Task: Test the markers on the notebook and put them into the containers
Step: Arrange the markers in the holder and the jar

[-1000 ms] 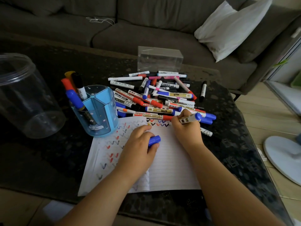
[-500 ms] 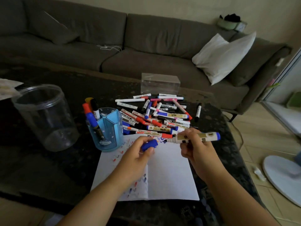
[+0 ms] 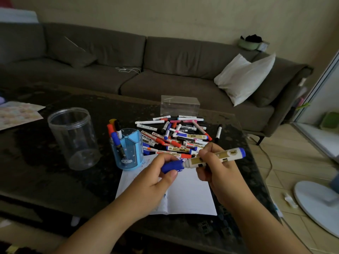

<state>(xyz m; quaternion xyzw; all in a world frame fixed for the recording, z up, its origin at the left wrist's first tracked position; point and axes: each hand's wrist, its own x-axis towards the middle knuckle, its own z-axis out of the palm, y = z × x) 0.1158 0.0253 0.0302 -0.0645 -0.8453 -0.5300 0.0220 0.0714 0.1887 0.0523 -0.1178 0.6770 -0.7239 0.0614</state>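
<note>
Lifted off the notebook (image 3: pixel 190 195), both hands now meet above it: the left hand (image 3: pixel 156 178) pinches the blue cap (image 3: pixel 172 166) onto the blue marker (image 3: pixel 218 158) gripped by the right hand (image 3: pixel 214 169), sealing it for the blue holder (image 3: pixel 128 151) at left.

Blue marker (image 3: pixel 218 157), gold-labelled, held level above the open white notebook (image 3: pixel 190 195), blue cap (image 3: pixel 172 166) at its tip. Loose markers (image 3: pixel 178 136) heaped beyond; four stand in the blue holder (image 3: pixel 128 151). Clear jar (image 3: pixel 73 138) upright at left.
</note>
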